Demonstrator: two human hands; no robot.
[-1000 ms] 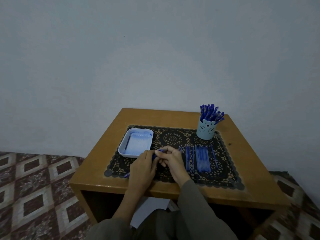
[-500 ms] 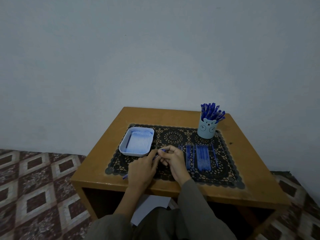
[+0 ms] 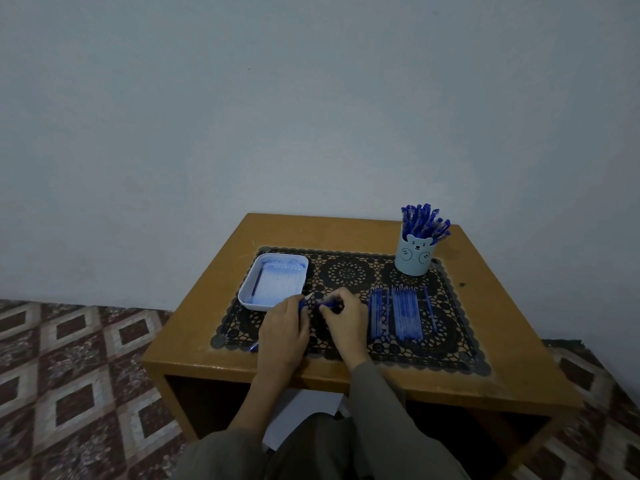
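Note:
My left hand (image 3: 282,336) grips a blue pen (image 3: 254,348) whose rear end sticks out below the palm and whose pale tip shows by the thumb. My right hand (image 3: 343,322) pinches a small blue pen part (image 3: 329,304) just right of that tip. Both hands hover over the black lace mat (image 3: 349,273), close together. A white tray (image 3: 273,282) with one thin refill along its left side lies just beyond my left hand. Several blue pen pieces (image 3: 398,315) lie in a row to the right of my right hand.
A pale blue bear-faced cup (image 3: 415,258) full of blue pens stands at the mat's back right. The small wooden table (image 3: 498,344) stands against a plain wall, with patterned floor tiles on both sides. White paper lies under the table by my knees.
The hands have drawn slightly apart, exposing the pen's pale tip between them. The view has shifted a little; nothing else on the table moved.

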